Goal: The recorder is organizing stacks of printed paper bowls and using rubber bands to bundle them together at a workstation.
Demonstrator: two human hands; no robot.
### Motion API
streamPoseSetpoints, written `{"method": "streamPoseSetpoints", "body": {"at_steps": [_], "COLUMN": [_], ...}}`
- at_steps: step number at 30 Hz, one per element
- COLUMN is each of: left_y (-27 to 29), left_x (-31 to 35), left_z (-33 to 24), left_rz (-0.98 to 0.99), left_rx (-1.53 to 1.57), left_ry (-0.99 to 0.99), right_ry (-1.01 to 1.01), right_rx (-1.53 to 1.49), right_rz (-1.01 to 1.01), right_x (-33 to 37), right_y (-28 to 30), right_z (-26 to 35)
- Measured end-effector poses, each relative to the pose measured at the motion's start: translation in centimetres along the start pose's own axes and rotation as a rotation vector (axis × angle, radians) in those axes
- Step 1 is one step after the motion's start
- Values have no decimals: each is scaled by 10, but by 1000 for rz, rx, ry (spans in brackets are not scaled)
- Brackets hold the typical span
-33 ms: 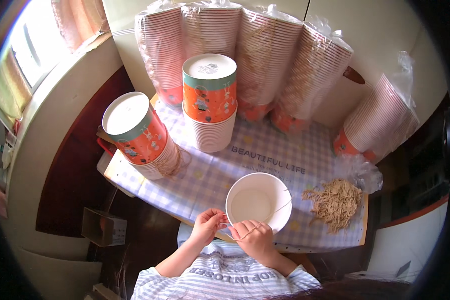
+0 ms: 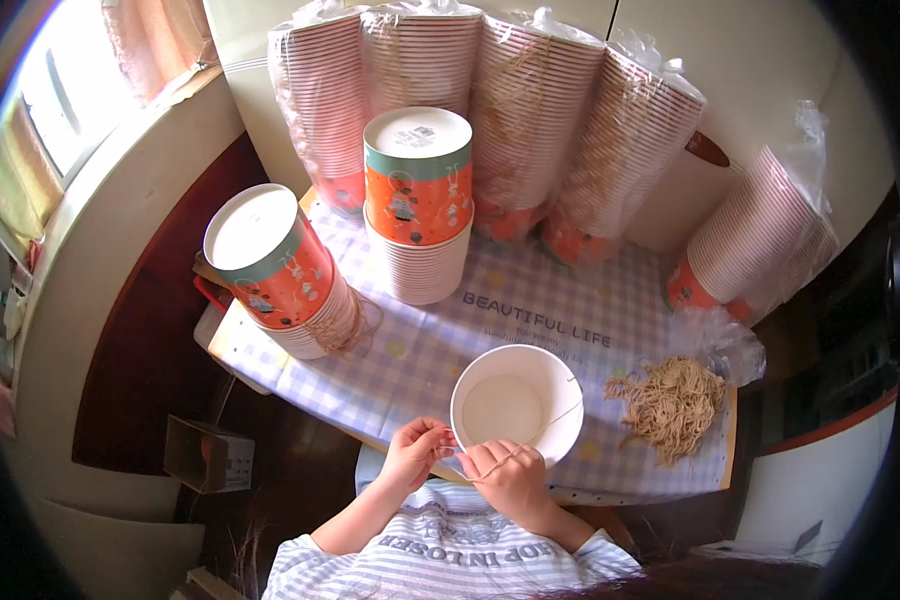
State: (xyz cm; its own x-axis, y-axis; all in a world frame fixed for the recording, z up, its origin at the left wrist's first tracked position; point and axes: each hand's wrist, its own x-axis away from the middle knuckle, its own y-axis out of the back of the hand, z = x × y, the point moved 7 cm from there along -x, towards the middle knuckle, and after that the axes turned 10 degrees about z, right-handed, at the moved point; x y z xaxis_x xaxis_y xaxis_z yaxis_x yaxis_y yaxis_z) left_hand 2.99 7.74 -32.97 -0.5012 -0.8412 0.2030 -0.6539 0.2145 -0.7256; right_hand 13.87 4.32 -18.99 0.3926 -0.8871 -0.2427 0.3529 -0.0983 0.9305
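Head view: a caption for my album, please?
Bare left hand and right hand hold thin tan string against a round white paper tub on a blue-checked tablecloth.

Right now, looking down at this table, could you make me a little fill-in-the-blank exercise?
1. Of the left hand and the right hand, the ____ one is nearer the pile of tan string.
2. The open tub by the hands is ____ inside.
3. Toward the left, unwrapped tubs form ____ stacks.
4. Their top tubs stand upside ____.

Missing words: right; white; two; down.
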Motion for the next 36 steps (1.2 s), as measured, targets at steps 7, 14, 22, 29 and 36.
{"method": "streamPoseSetpoints", "body": {"at_steps": [7, 14, 22, 29, 36], "left_y": [-7, -20, -66, -91, -94], "left_x": [8, 11, 4, -5, -9], "left_z": [1, -11, -52, -57, -55], "left_rz": [20, -41, -79, -33, -38], "left_rx": [23, -151, -782, -913, -944], "left_ry": [-70, -205, -631, -739, -746], "right_ry": [-39, -150, -265, -297, -313], "right_rx": [-16, -143, -345, -391, -396], "right_rz": [-5, -120, -251, -270, -245], "right_x": [2, -2, 1, 5, 7], "right_y": [-5, 7, 32, 33, 31], "right_z": [-6, -31, -57, -62, -64]}}
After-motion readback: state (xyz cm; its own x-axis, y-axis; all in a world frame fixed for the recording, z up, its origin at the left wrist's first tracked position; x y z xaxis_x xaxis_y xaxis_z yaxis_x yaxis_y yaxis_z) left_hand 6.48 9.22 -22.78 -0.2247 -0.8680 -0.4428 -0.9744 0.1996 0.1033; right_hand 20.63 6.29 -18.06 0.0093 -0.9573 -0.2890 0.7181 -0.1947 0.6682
